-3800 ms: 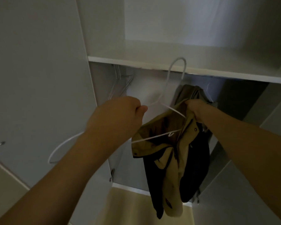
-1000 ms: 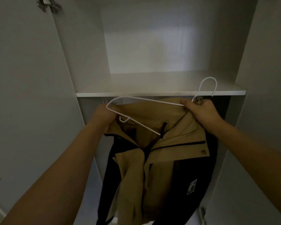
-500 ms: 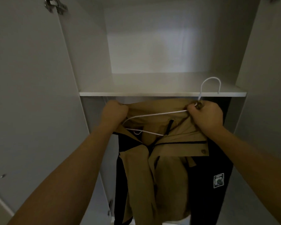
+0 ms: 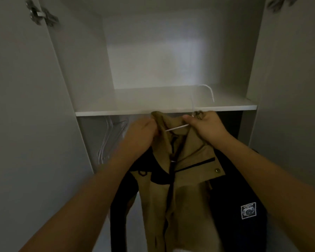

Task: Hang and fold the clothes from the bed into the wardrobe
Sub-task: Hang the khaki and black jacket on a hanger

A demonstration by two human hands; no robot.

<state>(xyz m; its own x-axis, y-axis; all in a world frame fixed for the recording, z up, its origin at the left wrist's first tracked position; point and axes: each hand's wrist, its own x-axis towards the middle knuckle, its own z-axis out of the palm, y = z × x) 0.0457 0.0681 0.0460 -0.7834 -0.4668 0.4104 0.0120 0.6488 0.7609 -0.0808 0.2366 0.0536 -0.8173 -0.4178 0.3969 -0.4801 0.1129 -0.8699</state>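
The wardrobe (image 4: 284, 88) fills the view with both doors swung wide, a hinge (image 4: 41, 14) at 10 o'clock and another, blurred, at 1 o'clock. Its shelf (image 4: 135, 108) runs across the middle, bare, with the dim hanging bay below it. The jacket (image 4: 185, 188), tan with black panels and a white patch at 4 o'clock, hangs from centre down to 6 o'clock, just in front of the bay and below the shelf edge; it sits lower and nearer than half a second ago, when more of the collar spread wide between the hands. The left hand (image 4: 140, 135), at 9 o'clock of the collar, is closed on a bunch of tan cloth, now much closer to the other hand. The right hand (image 4: 205, 126), just past centre toward 1 o'clock, pinches the collar and the neck of the hanger (image 4: 176, 127). Only a short white length of hanger shows between the hands, where earlier a long arm lay exposed; its hook rises blurred before the shelf at 12 o'clock. Spare hangers (image 4: 107, 140) hang faintly at 9 o'clock in the bay.
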